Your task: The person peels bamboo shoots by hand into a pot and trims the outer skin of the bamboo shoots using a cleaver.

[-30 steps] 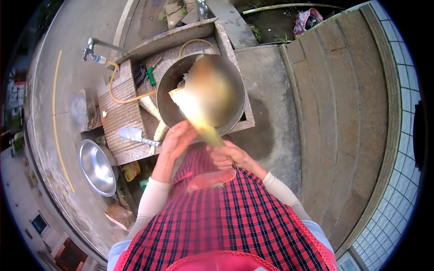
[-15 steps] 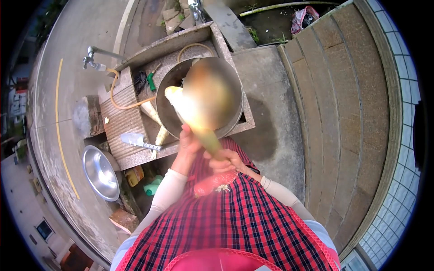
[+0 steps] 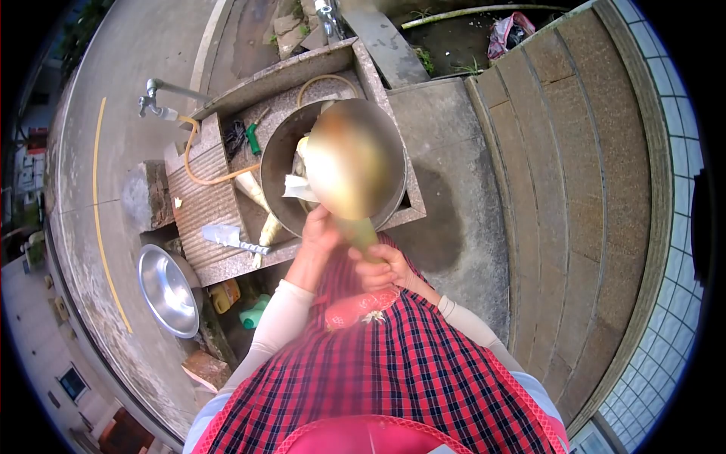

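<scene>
A long pale shoot with a greenish end (image 3: 359, 233) slants over a round metal pot (image 3: 281, 198); a large blur hides its upper part and much of the pot. My right hand (image 3: 380, 267) is wrapped round the greenish end. Against the shoot's left side, at the pot's near rim, is my left hand (image 3: 321, 231), its fingers bent and partly hidden; what they pinch cannot be made out. Just above my left hand a whitish peeled piece (image 3: 299, 188) shows inside the pot.
Left of the pot, a ribbed stone washboard (image 3: 203, 203) bears a cleaver (image 3: 221, 234). Pale shoots (image 3: 252, 189) lie beside it. A tap (image 3: 155, 102) with an orange hose, a green nozzle (image 3: 252, 138) and a steel basin (image 3: 168, 290) are around. Steps (image 3: 556, 189) rise at right.
The pale upper end of the shoot has moved from the pot's left side into the blur. A whitish piece now shows above my left hand. My right hand still grips the greenish end.
</scene>
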Demonstrator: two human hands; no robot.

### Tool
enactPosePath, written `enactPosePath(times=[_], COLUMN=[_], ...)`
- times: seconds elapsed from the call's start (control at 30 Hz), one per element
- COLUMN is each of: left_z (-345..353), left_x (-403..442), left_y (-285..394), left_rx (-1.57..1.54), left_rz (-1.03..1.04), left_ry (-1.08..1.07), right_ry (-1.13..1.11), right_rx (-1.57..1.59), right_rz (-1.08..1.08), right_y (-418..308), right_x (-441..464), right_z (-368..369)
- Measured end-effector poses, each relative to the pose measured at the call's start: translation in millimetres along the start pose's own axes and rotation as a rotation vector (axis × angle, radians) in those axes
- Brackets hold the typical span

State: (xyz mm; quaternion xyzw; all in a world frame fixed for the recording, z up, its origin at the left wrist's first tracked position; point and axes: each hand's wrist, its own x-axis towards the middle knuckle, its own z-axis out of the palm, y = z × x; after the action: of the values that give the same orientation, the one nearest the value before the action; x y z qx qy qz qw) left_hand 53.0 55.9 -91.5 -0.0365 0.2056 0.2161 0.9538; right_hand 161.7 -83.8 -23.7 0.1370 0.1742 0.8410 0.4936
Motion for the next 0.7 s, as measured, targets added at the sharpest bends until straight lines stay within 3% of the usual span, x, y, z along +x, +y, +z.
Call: enactPosePath(times=[0.07, 0.17, 0.27, 0.37, 0.43, 0.5, 0.53, 0.6, 0.7], left_z=[1, 11, 17, 23, 36, 33, 34, 39, 63], left_x=[-1, -6, -11, -20, -28, -35, -39, -52, -69], left_y=[7, 19, 30, 34, 36, 51, 59, 79, 94], left_rx=[0.031, 0.117, 0.163, 0.170, 0.222, 0.149, 0.281, 0.198, 0.284], left_rz=[-0.030, 0.023, 0.043, 0.059, 0.117, 0.118, 0.164, 0.186, 0.283], left_ry=[-0.038, 0.135, 0.140, 0.190, 0.267, 0.234, 0.281, 0.254, 0.330], right_ry=[0.120, 0.419, 0.741, 0.780, 0.825, 0.965, 1.118, 1.330, 1.171], right_rx=[-0.114, -0.402, -0.625, -0.845, -1.585, -2.086, -2.206, -2.336, -2.308], right_rz=[-0.002, -0.035, -0.127, -0.096, -0.393, -0.407, -0.249, -0.012, -0.184], right_y=[-6, -12, -10, -19, -24, -25, -28, -28, -32], right_x=[-1, 2, 12, 9, 2, 3, -6, -9, -24], right_z=[6, 25, 42, 39, -6, -1, 9, 39, 42])
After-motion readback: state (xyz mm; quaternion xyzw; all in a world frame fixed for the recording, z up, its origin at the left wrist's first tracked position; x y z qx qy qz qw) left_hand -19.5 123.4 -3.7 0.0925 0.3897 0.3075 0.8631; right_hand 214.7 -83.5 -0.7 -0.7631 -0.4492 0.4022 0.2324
